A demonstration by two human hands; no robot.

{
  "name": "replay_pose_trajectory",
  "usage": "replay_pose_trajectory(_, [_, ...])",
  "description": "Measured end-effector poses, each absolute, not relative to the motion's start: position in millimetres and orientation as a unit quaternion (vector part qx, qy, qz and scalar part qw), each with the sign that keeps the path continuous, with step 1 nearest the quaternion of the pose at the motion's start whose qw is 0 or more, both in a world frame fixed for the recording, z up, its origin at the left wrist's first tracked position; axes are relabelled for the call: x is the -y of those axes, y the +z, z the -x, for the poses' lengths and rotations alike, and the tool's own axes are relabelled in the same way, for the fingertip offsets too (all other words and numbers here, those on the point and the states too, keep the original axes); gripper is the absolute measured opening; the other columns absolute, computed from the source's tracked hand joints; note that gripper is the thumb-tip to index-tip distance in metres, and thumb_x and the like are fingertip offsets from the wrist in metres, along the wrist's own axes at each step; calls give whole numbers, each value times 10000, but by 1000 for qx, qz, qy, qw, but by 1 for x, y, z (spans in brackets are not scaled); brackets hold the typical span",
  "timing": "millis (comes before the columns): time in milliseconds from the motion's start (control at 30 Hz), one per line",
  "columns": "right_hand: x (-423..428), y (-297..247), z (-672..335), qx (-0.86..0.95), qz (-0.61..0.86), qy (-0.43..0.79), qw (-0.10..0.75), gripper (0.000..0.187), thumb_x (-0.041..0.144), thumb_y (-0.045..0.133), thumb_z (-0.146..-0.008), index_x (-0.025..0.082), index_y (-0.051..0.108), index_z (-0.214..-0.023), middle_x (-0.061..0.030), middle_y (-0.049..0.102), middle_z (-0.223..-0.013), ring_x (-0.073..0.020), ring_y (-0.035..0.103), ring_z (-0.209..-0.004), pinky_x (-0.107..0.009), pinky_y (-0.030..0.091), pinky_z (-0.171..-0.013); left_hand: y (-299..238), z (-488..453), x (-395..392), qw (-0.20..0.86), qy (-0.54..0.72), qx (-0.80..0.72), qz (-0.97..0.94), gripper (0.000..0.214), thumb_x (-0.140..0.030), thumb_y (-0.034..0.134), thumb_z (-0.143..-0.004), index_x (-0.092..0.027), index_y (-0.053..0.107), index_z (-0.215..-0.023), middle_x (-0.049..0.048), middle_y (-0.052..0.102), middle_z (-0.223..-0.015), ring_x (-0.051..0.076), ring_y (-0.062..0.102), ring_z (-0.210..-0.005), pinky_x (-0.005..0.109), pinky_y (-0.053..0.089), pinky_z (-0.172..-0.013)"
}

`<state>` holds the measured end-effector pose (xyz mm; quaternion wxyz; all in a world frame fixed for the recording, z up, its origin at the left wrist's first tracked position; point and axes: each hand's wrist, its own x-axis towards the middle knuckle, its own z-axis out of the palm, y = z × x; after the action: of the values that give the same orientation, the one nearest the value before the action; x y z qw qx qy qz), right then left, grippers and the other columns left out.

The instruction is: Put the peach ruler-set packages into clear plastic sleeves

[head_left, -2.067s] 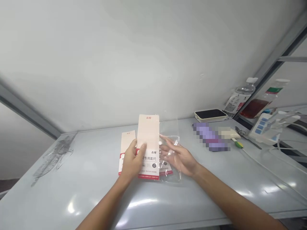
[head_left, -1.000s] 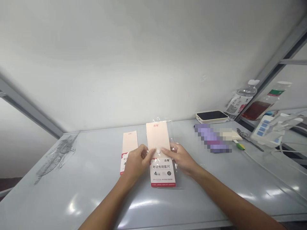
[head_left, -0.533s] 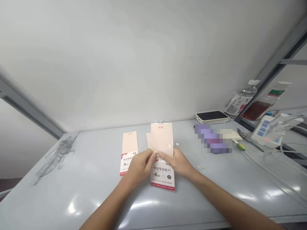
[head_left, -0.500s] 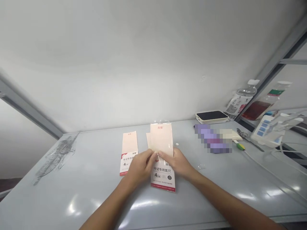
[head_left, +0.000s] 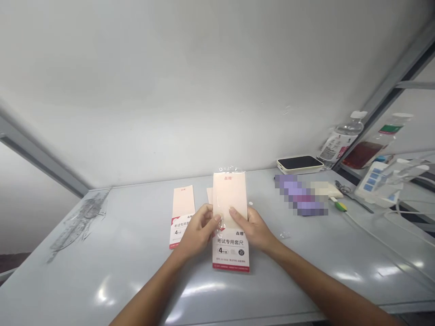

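Observation:
Both hands hold a ruler set packet (head_left: 230, 246) upright over the desk. It is a pale pink card case with a white and red printed lower part, in a clear plastic sleeve that juts past its top. My left hand (head_left: 203, 228) grips the left edge, thumb on the front near a crinkle of plastic. My right hand (head_left: 256, 228) wraps the right edge, its thumb flat on the pink front. A second, similar packet (head_left: 183, 203) lies to the left, partly behind my left hand. Behind the held packet, the edge of another pale pink piece (head_left: 210, 195) shows.
On the right of the grey desk (head_left: 136, 280) lie a phone (head_left: 301, 164), a blurred purple item (head_left: 299, 194), scissors (head_left: 353, 199) and a white cable with a green-yellow plug (head_left: 340, 206). Two bottles (head_left: 343, 140) and a power strip (head_left: 377, 183) stand beyond. A plastic scrap (head_left: 285, 235) lies nearer.
My thumbs have moved apart on the packet's front; before, they met at its middle. The packet has turned to face me a little more squarely.

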<state>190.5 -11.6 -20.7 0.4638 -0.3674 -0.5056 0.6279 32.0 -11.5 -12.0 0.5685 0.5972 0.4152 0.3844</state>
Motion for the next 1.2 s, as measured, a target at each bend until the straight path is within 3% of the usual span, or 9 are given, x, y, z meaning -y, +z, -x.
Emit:
replay_pose_trajectory(167, [11, -23, -191, 516, 366, 629, 452, 321, 439, 487, -812, 151, 594, -903, -35, 645, -680, -159, 603, -578, -271, 465, -530, -10, -32, 10, 603, 379, -391, -582, 275, -387, 497, -801, -141, 514, -679, -8, 486, -622, 86, 442, -555, 220, 342, -531])
replay_pose_trajectory(300, [10, -26, -191, 531, 379, 614, 445, 303, 440, 491, -808, 153, 591, -807, -26, 621, -651, -154, 586, -588, -263, 446, -526, -16, -33, 9, 607, 388, -399, -567, 269, -393, 518, -785, -142, 527, -690, -11, 501, -630, 94, 456, -574, 223, 348, -552])
replay_pose_trajectory(600, [7, -31, -191, 555, 389, 612, 406, 374, 481, 458, -810, 151, 609, -900, -44, 631, -702, -172, 593, -634, -285, 453, -557, -25, -37, 8, 582, 400, -422, -568, 256, -388, 490, -794, -153, 511, -696, -9, 514, -638, 105, 481, -594, 224, 364, -555])
replay_pose_trajectory(767, [-1, -30, -197, 593, 456, 548, 374, 399, 506, 449, -799, 162, 593, -943, -70, 658, -833, -204, 613, -728, -306, 468, -606, -25, -33, 7, 426, 341, -532, -648, 357, -487, 421, -797, -167, 523, -674, 9, 546, -623, 120, 498, -566, 236, 370, -526])
replay_pose_trajectory(867, [-8, -28, -208, 638, 555, 413, 338, 403, 522, 454, -784, 200, 566, -1000, -49, 655, -853, -204, 600, -739, -303, 452, -606, -22, -19, -1, 248, 250, -659, -665, 438, -581, 346, -783, -196, 522, -674, 18, 577, -631, 151, 522, -575, 259, 361, -527])
replay_pose_trajectory(1000, [-19, -25, -227, 661, 650, 242, 288, 513, 550, 436, -773, 264, 478, -1196, -42, 628, -920, -202, 572, -758, -319, 428, -656, -14, 8, -16, 125, 138, -761, -621, 538, -675, 312, -718, -193, 526, -823, 84, 615, -760, 245, 563, -671, 303, 350, -535])
replay_pose_trajectory(1100, [-25, -25, -237, 669, 636, 252, 289, 522, 519, 400, -805, 277, 419, -1267, -36, 609, -1019, -167, 566, -701, -307, 433, -663, -9, 22, -19, 112, 49, -800, -588, 652, -744, 322, -640, -158, 519, -848, 143, 600, -883, 291, 576, -739, 327, 371, -562])
replay_pose_trajectory(1200, [-28, -27, -240, 705, 605, 259, 266, 426, 473, 394, -824, 251, 534, -1160, -51, 628, -990, -183, 569, -725, -314, 428, -672, -9, 28, -17, 144, 42, -797, -585, 653, -750, 445, -541, -167, 515, -825, 147, 594, -890, 299, 584, -759, 324, 381, -577])
